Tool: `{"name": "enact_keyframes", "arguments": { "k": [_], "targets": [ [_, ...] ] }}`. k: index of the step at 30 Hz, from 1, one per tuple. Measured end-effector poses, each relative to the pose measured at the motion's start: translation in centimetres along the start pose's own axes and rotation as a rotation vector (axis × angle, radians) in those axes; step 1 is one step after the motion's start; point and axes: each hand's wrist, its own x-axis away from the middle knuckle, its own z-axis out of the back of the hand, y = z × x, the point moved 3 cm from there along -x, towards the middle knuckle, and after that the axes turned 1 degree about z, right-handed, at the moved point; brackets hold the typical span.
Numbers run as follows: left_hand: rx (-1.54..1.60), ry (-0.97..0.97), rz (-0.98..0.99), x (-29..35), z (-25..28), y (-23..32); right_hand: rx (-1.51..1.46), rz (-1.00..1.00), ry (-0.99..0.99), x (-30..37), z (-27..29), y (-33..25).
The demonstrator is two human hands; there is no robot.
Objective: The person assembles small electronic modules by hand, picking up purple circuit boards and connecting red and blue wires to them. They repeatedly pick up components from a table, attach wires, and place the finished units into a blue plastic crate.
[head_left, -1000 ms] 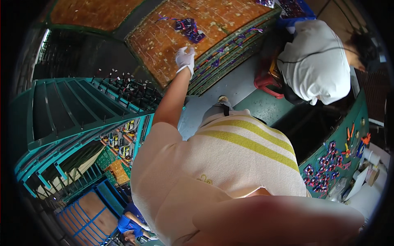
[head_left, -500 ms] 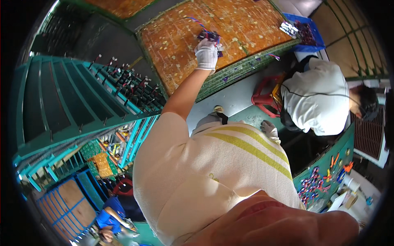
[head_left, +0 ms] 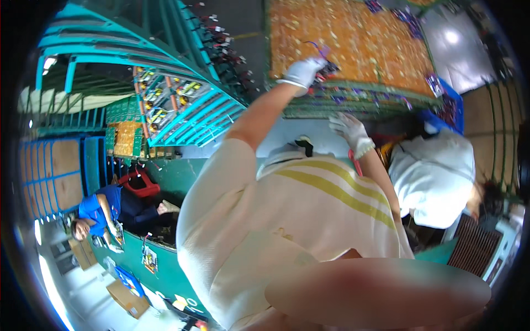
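My left hand (head_left: 305,74), in a white knit glove, reaches over a worn orange-brown board with a green edge (head_left: 353,41). Its fingers are closed on a small dark bundle of parts with wires (head_left: 329,69), near the board's front edge. A thin purple-blue wire sticks up from the bundle, whose exact kind I cannot make out. My right hand (head_left: 349,131), gloved too, is held in front of my body just short of the board stack. Its fingers are stretched out and apart, with nothing seen in them.
Below the board are stacked layers with wire ends (head_left: 381,99) sticking out. A blue bin (head_left: 454,105) stands at the right, near a person in white (head_left: 433,176) bending over. Teal racks (head_left: 193,118) fill the left. Another person in blue (head_left: 102,209) sits at a green bench (head_left: 160,276).
The whole view has turned. My left hand and the dark bundle are now closer to the board's front edge. My right hand has risen from beside my body toward the stack.
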Motion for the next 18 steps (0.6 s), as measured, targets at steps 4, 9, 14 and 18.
{"name": "enact_keyframes", "arguments": {
  "k": [4,9,14,18],
  "targets": [
    [0.637,0.274,0.498,2.2,-2.8,-9.4,-0.046,-0.149,0.103,1.9,-0.9,0.8],
    [0.419,0.135,0.533,2.0,-4.0,-8.2,-0.011,-0.156,0.184,0.3,0.5,1.0],
    [-0.342,-0.118,0.029,4.4,-0.8,-4.6,-0.142,-0.111,0.257,-4.9,-4.4,-3.7],
    [-0.073,-0.377,0.357,5.2,1.9,0.4,-0.099,-0.163,0.028,-14.0,-4.9,-3.8]
  ]
}}
